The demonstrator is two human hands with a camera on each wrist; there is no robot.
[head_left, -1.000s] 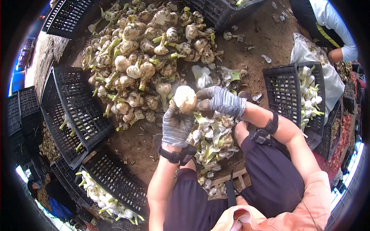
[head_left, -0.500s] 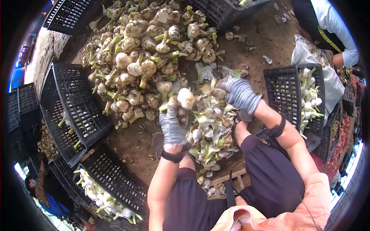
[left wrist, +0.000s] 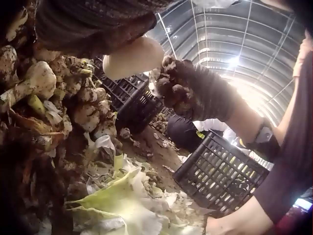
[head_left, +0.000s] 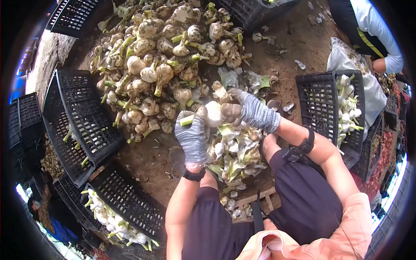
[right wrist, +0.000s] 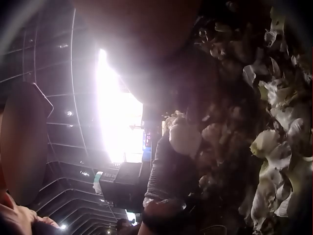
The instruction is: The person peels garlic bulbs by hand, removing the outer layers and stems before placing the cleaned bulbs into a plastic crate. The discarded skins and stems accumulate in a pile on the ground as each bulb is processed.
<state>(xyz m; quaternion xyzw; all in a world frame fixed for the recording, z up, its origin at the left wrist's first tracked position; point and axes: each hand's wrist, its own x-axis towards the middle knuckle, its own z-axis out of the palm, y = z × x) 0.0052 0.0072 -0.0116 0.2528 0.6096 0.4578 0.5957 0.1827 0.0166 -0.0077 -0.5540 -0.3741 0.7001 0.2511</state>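
Note:
A white garlic bulb (head_left: 213, 114) with a cut green stem (head_left: 186, 120) is held between two gloved hands in the head view. The left hand (head_left: 191, 135) grips it by the stem and lower side. At the bulb's other side, the right hand (head_left: 253, 111) has its fingers curled against it, and a loose piece of dirty outer skin (head_left: 219, 90) stands up by those fingers. In the left wrist view the pale bulb (left wrist: 134, 58) lies beside the right hand's dirty fingertips (left wrist: 172, 83). The right wrist view shows the bulb (right wrist: 185, 137) above the left hand (right wrist: 168, 171).
A heap of dirty garlic (head_left: 147, 52) lies ahead on the soil. Peeled leaves and skins (head_left: 236, 151) are piled between the knees. Black crates stand at left (head_left: 86, 125), lower left (head_left: 125, 195) and right (head_left: 318, 102), some holding white garlic. Another person's sleeve (head_left: 377, 26) is at upper right.
The right hand moved away from the bulb, then came back against it. Loose skin now shows at its fingers, the bulb looks whiter, and its green stem points left.

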